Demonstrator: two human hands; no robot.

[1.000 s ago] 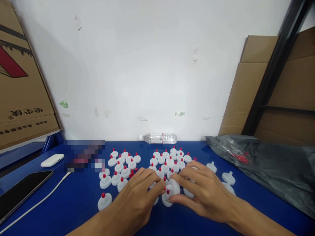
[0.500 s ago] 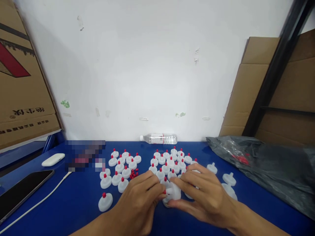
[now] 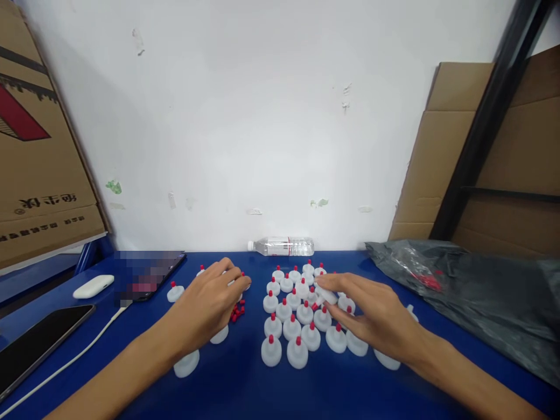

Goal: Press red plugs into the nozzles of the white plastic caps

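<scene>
My right hand (image 3: 367, 306) pinches a white nozzle lid (image 3: 326, 293) between thumb and fingers. The lid is tilted, with its red tip cap (image 3: 317, 304) pointing down and left, just above the grouped lids. Over the left group of lids is my left hand (image 3: 214, 294), its fingers curled downward; whatever they hold, if anything, is hidden. Right beside those fingers lies a pile of small red tip caps (image 3: 237, 312). Between the hands several white lids with red tips, such as one nearby (image 3: 271, 352), stand upright in close rows.
A water bottle (image 3: 282, 246) lies along the wall. Two phones, one of them dark (image 3: 41, 335), a white case (image 3: 93, 286) and a cable (image 3: 65, 373) are at left. A dark plastic bag (image 3: 472, 291) covers the right side. Cardboard (image 3: 437, 157) leans behind it.
My hands have parted. The left moved left and away to the red caps; the right carried the nozzle lid up and away over the rows.
</scene>
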